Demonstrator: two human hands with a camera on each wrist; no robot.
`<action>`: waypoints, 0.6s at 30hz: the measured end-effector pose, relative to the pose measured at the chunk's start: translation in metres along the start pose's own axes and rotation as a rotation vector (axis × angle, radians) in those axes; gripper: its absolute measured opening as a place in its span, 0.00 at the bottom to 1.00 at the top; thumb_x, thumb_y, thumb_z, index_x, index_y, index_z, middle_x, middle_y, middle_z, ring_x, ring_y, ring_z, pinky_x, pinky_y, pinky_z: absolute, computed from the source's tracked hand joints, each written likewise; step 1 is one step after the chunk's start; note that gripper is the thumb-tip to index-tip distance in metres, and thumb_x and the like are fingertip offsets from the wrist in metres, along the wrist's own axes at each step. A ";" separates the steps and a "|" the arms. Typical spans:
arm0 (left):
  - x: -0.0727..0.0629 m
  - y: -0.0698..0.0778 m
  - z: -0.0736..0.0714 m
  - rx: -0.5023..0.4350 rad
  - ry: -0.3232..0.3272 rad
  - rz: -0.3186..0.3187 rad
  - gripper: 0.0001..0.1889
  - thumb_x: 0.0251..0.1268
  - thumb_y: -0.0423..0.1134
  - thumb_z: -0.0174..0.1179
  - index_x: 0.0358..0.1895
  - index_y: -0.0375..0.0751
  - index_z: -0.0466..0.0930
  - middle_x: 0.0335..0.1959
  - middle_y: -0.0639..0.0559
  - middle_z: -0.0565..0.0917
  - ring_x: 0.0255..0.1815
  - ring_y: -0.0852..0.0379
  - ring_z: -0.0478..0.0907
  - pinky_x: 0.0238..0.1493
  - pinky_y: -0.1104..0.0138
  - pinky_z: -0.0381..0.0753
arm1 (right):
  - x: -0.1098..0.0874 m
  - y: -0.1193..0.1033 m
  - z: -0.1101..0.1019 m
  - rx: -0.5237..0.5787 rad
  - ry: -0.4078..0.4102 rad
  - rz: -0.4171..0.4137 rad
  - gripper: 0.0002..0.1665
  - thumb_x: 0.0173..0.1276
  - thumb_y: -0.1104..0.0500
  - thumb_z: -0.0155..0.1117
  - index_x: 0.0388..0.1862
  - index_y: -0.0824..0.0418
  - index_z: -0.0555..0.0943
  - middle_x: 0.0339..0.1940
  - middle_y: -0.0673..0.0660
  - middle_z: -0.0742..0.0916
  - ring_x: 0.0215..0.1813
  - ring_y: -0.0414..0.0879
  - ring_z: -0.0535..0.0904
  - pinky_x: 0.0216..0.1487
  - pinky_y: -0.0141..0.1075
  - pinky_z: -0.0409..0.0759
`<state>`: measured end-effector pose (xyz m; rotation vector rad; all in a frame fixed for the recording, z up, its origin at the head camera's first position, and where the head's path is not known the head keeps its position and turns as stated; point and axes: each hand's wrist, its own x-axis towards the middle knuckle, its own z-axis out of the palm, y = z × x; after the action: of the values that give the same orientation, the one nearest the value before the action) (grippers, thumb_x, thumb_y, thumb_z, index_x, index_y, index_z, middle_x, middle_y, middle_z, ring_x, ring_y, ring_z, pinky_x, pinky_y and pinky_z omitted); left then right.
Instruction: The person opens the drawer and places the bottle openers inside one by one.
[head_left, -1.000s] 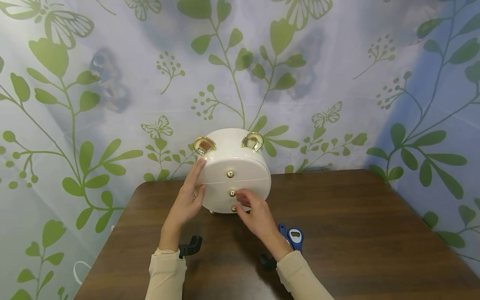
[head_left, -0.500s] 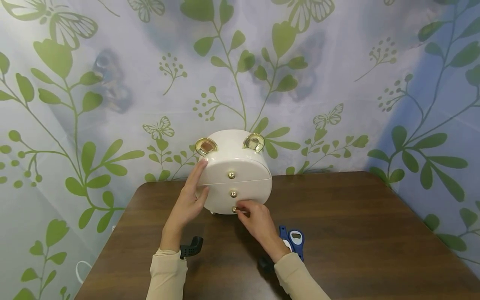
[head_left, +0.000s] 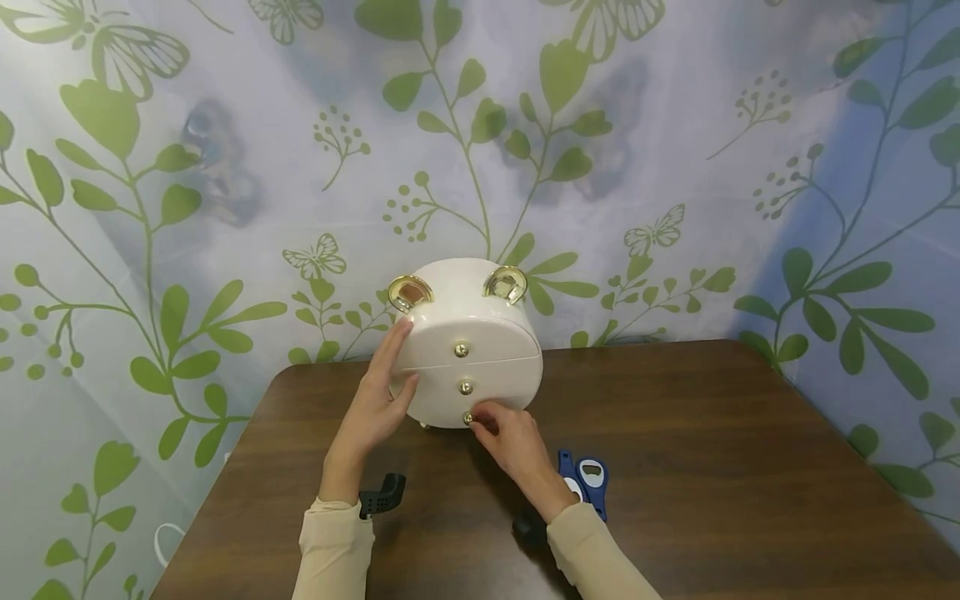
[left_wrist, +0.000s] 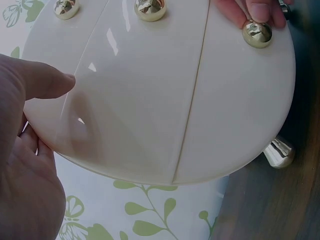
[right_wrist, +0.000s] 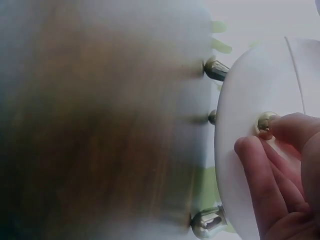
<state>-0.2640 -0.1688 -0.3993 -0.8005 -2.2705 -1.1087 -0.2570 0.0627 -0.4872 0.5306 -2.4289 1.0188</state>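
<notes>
A round cream-white drawer box with gold ear-shaped pieces on top stands upright on the table against the curtain. Three gold knobs run down its front, and the drawer fronts sit flush. My left hand rests on the box's left side, fingers extended along the edge and thumb towards the front. With thumb and fingertips my right hand pinches the lowest drawer knob. In the left wrist view this knob shows under the right fingertips. The middle knob is untouched.
A blue bottle opener and another blue-handled item lie on the brown wooden table, partly behind the right forearm. A leaf-patterned curtain hangs behind. Gold feet support the box.
My right hand has moved down from beside the middle knob to the lowest knob and closed its fingertips on it. The left hand stays at the box's side.
</notes>
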 end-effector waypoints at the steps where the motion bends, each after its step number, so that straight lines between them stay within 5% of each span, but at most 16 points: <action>1: 0.000 0.000 0.000 0.002 0.000 -0.001 0.44 0.69 0.23 0.61 0.84 0.45 0.52 0.84 0.46 0.55 0.85 0.44 0.50 0.80 0.69 0.49 | 0.000 0.000 0.001 0.008 -0.004 -0.002 0.07 0.65 0.59 0.77 0.41 0.54 0.88 0.38 0.49 0.93 0.41 0.43 0.90 0.46 0.43 0.86; 10: 0.000 0.001 0.000 0.000 0.012 0.009 0.43 0.69 0.24 0.62 0.84 0.45 0.53 0.84 0.46 0.56 0.84 0.44 0.51 0.79 0.72 0.49 | 0.001 0.005 0.005 0.037 -0.006 0.002 0.08 0.65 0.60 0.77 0.42 0.52 0.88 0.38 0.48 0.93 0.40 0.40 0.88 0.45 0.41 0.86; 18: -0.001 0.001 0.002 0.012 0.021 -0.025 0.44 0.69 0.31 0.67 0.83 0.46 0.54 0.84 0.46 0.56 0.84 0.44 0.52 0.81 0.51 0.55 | 0.001 0.005 0.005 0.071 -0.040 -0.017 0.09 0.67 0.61 0.75 0.45 0.54 0.88 0.41 0.51 0.93 0.42 0.43 0.90 0.47 0.42 0.87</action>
<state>-0.2628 -0.1671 -0.4005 -0.7551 -2.2735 -1.1085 -0.2615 0.0616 -0.4927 0.6001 -2.4260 1.1000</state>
